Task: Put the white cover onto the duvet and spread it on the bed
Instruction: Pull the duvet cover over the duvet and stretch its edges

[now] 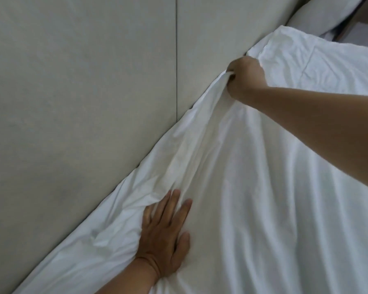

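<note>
The white covered duvet point(253, 187) lies wrinkled over the bed, its edge running along the grey padded headboard. My left hand point(165, 234) presses flat on the fabric near that edge, fingers straight and spread. Farther up the edge, my right hand point(245, 78) grips a bunched fold of the white cover and lifts it slightly against the headboard. Creases run between the two hands. The duvet inside the cover is hidden.
The grey upholstered headboard point(83, 102) with a vertical seam fills the left side. A grey-white pillow point(321, 13) leans at the top right. A dark piece of furniture point(353, 20) shows in the top right corner.
</note>
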A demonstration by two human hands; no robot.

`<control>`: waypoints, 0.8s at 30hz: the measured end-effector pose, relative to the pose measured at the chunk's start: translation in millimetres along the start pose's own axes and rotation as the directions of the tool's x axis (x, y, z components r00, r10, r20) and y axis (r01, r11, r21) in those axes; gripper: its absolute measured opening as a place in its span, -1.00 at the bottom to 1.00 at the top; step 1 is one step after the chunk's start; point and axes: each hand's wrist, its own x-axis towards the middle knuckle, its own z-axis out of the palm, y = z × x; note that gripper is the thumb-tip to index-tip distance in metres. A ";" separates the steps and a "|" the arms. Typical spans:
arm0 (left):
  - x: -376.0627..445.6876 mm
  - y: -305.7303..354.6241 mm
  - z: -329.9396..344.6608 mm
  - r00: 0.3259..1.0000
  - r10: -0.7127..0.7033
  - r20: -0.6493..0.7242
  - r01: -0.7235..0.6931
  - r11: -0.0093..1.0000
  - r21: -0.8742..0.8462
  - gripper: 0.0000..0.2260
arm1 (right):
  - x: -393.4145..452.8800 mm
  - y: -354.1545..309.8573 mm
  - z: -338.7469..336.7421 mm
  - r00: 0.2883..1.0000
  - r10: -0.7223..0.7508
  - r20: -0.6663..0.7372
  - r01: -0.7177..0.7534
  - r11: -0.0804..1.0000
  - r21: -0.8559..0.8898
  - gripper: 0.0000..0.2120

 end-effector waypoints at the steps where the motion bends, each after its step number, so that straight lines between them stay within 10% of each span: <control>1: 0.0 -1.0 0.6 1.000 0.008 0.001 -0.008 1.000 0.001 -0.33 | 2.8 -1.4 13.5 0.998 0.042 0.040 -0.040 0.997 -0.060 -0.70; 3: -0.4 -2.3 0.1 1.000 0.022 -0.008 -0.022 1.000 -0.008 -0.35 | 5.4 11.4 37.1 0.972 0.115 0.205 -0.070 0.974 -0.213 -0.79; 6: 1.1 -3.9 -0.2 0.999 0.041 -0.029 -0.042 0.998 -0.035 -0.39 | -6.7 47.4 54.5 0.898 0.114 0.424 -0.010 0.971 -0.240 -0.41; 12: 1.9 -6.0 3.3 0.996 0.030 -0.089 -0.035 0.998 -0.061 -0.40 | -127.9 142.2 19.5 0.968 0.115 0.221 -0.044 0.952 -0.304 -0.29; 24: 11.2 11.4 -4.2 0.978 0.044 -0.205 -0.008 0.984 0.176 -0.49 | -428.3 243.1 -22.6 0.687 0.722 0.079 -0.664 0.668 -0.336 -0.36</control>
